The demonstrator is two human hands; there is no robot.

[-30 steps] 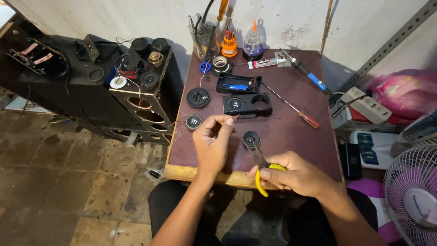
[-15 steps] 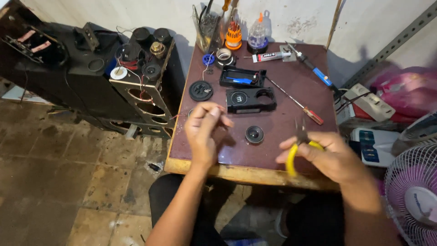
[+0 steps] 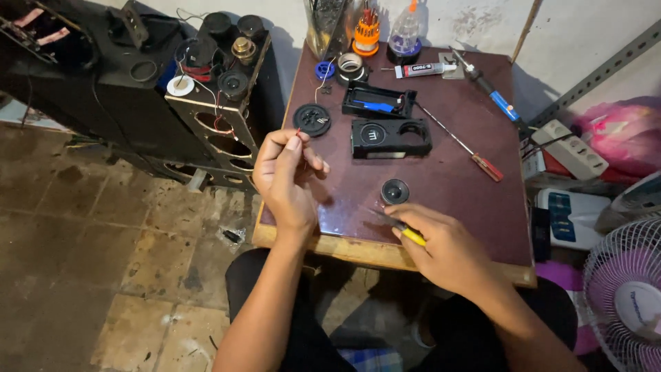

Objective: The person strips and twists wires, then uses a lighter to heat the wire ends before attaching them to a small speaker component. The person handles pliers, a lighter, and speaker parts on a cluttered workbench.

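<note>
Pinching a thin red wire (image 3: 298, 132) between thumb and fingers, the left hand (image 3: 286, 176) is raised over the table (image 3: 447, 193); the right hand (image 3: 444, 244) grips yellow-handled pliers (image 3: 403, 229) near a small round speaker (image 3: 394, 191).

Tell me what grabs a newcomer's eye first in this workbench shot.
First the two hands at the near edge of the dark red table: the left hand pinches a thin red wire, the right hand grips yellow-handled pliers beside a small round speaker. Behind them lies a black speaker housing; a gutted speaker cabinet stands left.
</note>
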